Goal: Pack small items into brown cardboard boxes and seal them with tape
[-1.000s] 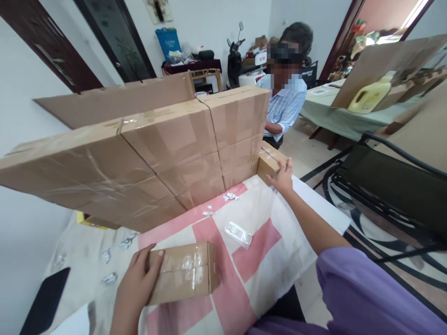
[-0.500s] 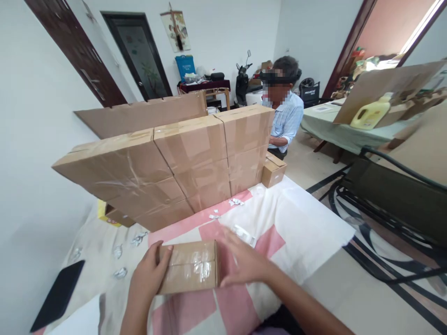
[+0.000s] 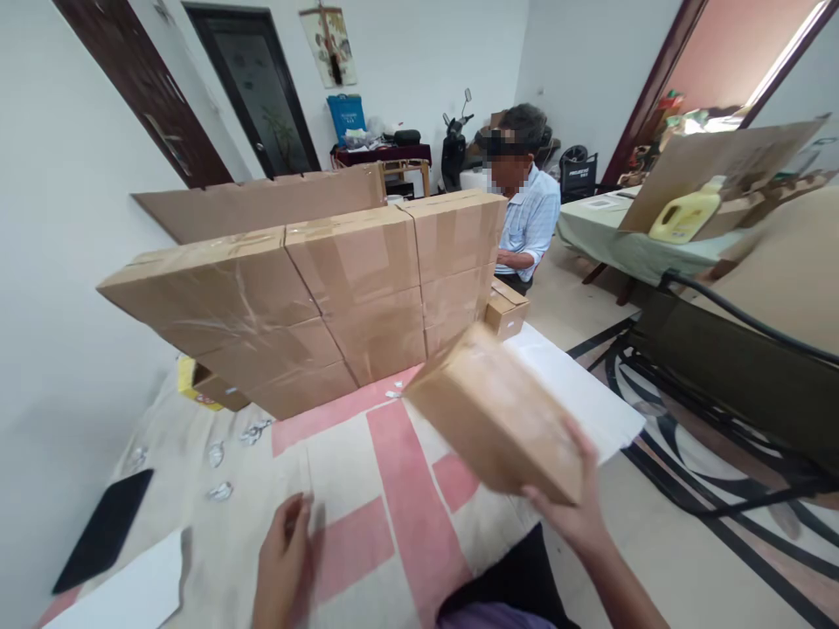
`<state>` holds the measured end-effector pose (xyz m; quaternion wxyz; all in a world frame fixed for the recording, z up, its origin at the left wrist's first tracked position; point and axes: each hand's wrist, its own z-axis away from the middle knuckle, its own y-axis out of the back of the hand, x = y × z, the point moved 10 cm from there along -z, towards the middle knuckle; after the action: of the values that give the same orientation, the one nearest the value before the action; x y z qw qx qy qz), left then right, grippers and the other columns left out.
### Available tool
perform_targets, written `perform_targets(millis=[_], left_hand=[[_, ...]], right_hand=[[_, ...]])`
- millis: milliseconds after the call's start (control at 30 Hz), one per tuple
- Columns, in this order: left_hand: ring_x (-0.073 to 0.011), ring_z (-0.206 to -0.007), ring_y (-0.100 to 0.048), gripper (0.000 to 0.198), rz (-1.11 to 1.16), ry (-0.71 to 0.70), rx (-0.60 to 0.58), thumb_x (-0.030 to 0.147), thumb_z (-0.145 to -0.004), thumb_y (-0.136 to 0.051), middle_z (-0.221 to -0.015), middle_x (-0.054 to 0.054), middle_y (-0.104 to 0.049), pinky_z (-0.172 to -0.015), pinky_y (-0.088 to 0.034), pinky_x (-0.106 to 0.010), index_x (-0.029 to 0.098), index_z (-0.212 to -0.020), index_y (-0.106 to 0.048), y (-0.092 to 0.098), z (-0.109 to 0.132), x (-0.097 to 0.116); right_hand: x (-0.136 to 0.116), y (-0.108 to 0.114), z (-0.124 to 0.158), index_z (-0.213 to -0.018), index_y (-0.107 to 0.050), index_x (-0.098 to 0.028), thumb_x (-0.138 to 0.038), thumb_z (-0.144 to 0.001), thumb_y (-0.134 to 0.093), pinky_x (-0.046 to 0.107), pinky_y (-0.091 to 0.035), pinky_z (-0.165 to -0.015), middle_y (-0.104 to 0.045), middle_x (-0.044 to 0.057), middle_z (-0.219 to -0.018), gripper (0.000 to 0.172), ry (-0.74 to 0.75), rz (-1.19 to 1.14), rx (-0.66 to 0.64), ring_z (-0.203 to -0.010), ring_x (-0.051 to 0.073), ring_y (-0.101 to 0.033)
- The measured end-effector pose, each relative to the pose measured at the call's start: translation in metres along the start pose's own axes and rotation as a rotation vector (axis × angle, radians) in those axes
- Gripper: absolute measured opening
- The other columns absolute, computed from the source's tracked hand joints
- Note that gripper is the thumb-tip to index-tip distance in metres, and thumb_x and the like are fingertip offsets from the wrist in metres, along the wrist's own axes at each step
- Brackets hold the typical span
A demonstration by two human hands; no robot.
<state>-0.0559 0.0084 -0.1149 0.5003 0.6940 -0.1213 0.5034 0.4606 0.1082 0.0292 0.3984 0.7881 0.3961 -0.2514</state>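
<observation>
My right hand [image 3: 577, 498] grips one end of a taped brown cardboard box [image 3: 502, 411], holding it tilted above the cloth. The box is slightly blurred, and its far end hides part of the cloth. At the lower middle, my left hand [image 3: 285, 546] is loosely closed over the pink and cream cloth [image 3: 350, 542], thumb near the curled fingers, with nothing visible in it. Farther back stands a wall of stacked, taped cardboard boxes [image 3: 315, 306]. Small white scraps [image 3: 393, 390] lie near its base.
A small box [image 3: 506, 310] stands at the wall's right end. Crumpled silvery pieces [image 3: 221, 491], a black flat item [image 3: 105, 528] and white paper [image 3: 124, 585] lie left. Another person [image 3: 530, 201] sits behind the boxes. A dark folding chair [image 3: 734, 393] is on the right.
My left hand has let go of the cardboard box. My right hand has taken hold of its end, and the box has been lifted, turned and moved right.
</observation>
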Motion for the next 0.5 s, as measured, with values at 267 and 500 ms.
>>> perform_targets(millis=[267, 500], left_hand=[[-0.0303, -0.103, -0.059, 0.036, -0.497, -0.239, 0.039, 0.046, -0.093, -0.043, -0.111, -0.011, -0.068, -0.089, -0.047, -0.045, 0.021, -0.103, -0.067, -0.034, 0.004, 0.018], [-0.0267, -0.108, -0.059, 0.028, -0.49, -0.178, 0.043, 0.041, -0.095, -0.045, -0.11, -0.008, -0.067, -0.092, -0.043, -0.041, 0.023, -0.103, -0.065, -0.034, 0.003, 0.023]], right_hand=[[0.135, 0.055, -0.054, -0.147, -0.04, -0.014, -0.061, -0.063, -0.081, 0.063, -0.045, -0.1, -0.038, 0.021, -0.133, 0.105, -0.234, 0.359, 0.223, -0.13, 0.046, -0.041], [0.174, 0.004, -0.108, -0.151, -0.032, -0.01, -0.062, -0.064, -0.079, 0.076, -0.023, -0.109, -0.036, 0.025, -0.134, 0.111, -0.076, 0.335, 0.158, -0.135, 0.056, -0.029]])
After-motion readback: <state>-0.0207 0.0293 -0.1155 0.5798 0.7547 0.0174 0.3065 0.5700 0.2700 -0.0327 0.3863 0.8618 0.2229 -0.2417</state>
